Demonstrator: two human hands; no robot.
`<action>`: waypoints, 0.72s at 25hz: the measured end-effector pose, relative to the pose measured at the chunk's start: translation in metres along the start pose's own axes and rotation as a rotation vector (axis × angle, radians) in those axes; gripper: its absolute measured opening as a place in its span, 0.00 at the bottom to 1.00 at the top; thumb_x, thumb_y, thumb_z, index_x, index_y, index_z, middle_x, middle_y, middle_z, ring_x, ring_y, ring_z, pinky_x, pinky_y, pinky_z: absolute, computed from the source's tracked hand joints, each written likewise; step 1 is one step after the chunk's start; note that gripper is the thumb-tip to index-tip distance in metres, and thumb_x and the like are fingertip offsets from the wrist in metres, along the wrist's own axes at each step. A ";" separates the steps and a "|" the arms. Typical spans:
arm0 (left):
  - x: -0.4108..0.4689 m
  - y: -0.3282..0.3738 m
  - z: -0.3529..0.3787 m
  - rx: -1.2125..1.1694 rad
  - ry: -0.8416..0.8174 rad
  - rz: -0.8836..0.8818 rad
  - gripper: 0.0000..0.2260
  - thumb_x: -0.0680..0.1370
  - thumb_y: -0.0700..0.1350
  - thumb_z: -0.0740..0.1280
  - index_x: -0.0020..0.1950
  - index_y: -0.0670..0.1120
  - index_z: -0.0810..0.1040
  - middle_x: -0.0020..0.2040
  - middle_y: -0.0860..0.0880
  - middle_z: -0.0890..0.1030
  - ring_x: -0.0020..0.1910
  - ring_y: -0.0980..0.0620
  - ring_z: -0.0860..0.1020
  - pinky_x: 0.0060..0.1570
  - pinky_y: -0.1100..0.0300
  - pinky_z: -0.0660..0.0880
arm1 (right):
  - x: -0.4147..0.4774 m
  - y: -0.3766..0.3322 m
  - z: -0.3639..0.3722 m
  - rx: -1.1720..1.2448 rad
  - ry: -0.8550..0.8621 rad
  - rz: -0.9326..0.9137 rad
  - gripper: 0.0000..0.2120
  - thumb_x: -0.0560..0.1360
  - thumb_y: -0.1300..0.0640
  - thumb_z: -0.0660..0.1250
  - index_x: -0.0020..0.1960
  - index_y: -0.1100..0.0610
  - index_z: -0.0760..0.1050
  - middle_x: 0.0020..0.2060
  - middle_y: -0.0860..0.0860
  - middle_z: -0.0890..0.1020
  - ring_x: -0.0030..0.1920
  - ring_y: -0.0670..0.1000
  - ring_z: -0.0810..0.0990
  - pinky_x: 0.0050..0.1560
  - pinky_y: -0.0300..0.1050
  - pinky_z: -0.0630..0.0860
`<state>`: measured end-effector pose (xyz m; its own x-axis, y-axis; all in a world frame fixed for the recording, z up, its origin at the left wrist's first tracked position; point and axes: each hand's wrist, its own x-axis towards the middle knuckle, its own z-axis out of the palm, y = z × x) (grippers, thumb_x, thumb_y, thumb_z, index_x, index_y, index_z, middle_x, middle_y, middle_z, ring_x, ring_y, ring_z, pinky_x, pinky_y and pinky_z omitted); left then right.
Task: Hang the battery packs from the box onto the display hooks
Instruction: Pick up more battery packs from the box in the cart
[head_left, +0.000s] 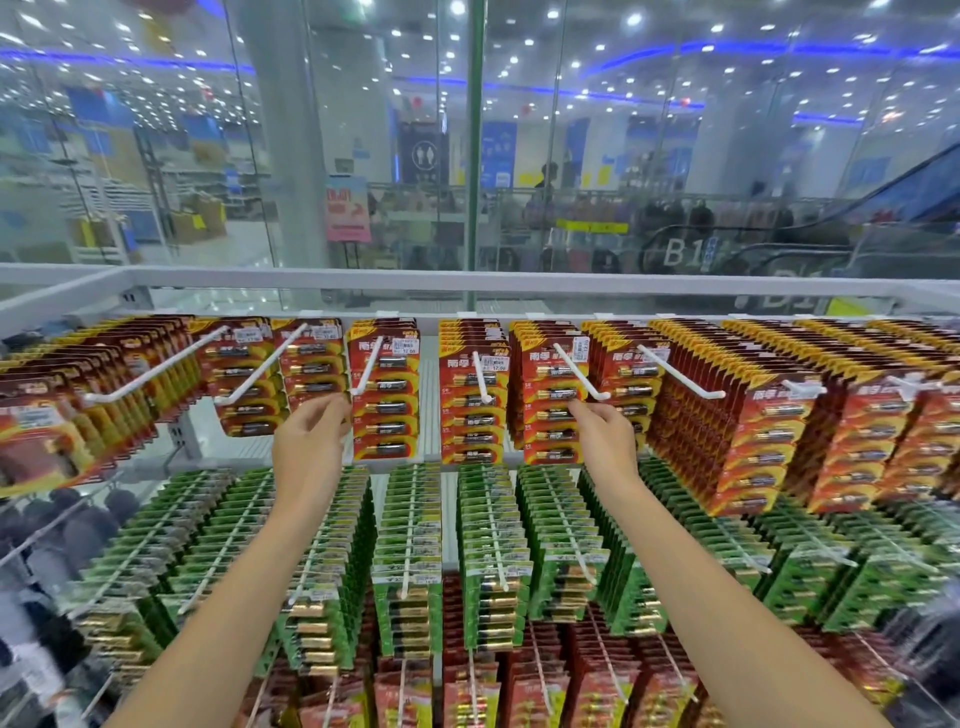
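Red battery packs hang in rows on white display hooks along the top rail. My left hand (311, 441) is raised to the left edge of a red battery pack (387, 400) hanging on a white hook (366, 371), and its fingertips pinch that edge. My right hand (605, 431) reaches up to the right edge of another red pack stack (548, 405), fingers curled on the front pack, just under its hook (576, 371). Between them hangs a third red stack (470, 395). The box is out of view.
Full hooks of red packs (753, 431) fill the right of the top row, with long bare hook ends at the left (156, 371). Green packs (410, 545) hang in the row below and darker red packs (519, 686) lowest. A glass wall (467, 156) stands behind the rack.
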<state>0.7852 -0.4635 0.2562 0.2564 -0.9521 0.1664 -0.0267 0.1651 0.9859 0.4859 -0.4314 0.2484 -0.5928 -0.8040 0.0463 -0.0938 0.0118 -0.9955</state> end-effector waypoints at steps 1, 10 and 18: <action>-0.011 -0.001 -0.006 -0.013 -0.017 -0.009 0.09 0.84 0.52 0.66 0.60 0.52 0.83 0.58 0.52 0.84 0.58 0.51 0.82 0.60 0.53 0.78 | -0.005 0.002 -0.004 0.002 0.015 -0.006 0.14 0.83 0.47 0.65 0.64 0.54 0.75 0.48 0.44 0.77 0.46 0.44 0.76 0.48 0.45 0.71; -0.149 -0.068 0.002 -0.097 -0.343 -0.301 0.10 0.84 0.49 0.65 0.56 0.48 0.85 0.51 0.51 0.88 0.55 0.48 0.85 0.62 0.48 0.77 | -0.126 0.097 -0.106 0.017 0.127 0.138 0.08 0.77 0.47 0.71 0.53 0.47 0.84 0.51 0.45 0.87 0.55 0.47 0.84 0.60 0.48 0.76; -0.273 -0.170 0.104 0.053 -0.848 -0.447 0.05 0.80 0.40 0.69 0.54 0.43 0.84 0.42 0.58 0.88 0.49 0.52 0.85 0.44 0.66 0.79 | -0.242 0.185 -0.254 -0.049 0.489 0.336 0.06 0.81 0.57 0.69 0.47 0.54 0.83 0.37 0.42 0.84 0.43 0.46 0.80 0.46 0.38 0.73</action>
<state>0.6197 -0.2583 0.0445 -0.5302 -0.7971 -0.2889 -0.1447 -0.2507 0.9572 0.4092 -0.0839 0.0739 -0.8951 -0.3842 -0.2261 0.1324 0.2551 -0.9578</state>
